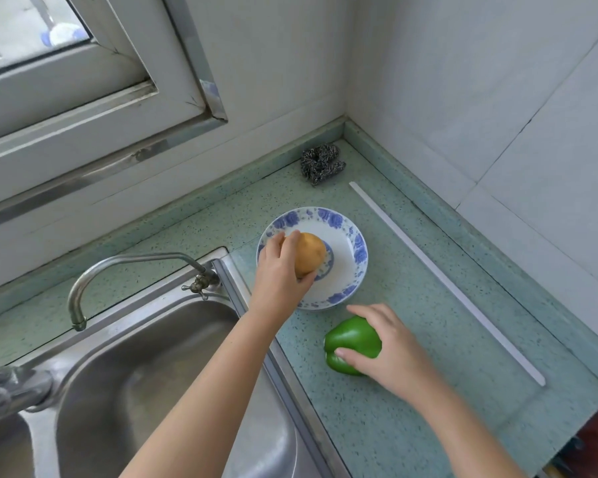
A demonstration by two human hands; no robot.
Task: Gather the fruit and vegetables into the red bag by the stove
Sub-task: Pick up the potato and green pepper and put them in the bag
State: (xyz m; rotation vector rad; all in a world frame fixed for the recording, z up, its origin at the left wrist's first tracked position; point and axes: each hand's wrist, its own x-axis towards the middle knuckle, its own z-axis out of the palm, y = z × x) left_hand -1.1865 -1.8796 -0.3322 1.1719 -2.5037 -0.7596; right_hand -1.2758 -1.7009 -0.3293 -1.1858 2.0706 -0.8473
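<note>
The left hand (279, 270) is curled round a potato (309, 253), thumb below and fingers over the top, on the blue-flowered plate (354, 257); the potato looks firm, fairly heavy and dry, so a whole-hand grip across its middle should hold; the plate holds nothing else and could chip if knocked. The right hand (392, 350) is cupped over a green pepper (351, 339) lying on the counter (411, 426); the pepper is probably light, hollow and glossy, so grip its shoulders gently. The red bag is not clearly in view; the sink (145, 374) looks empty.
</note>
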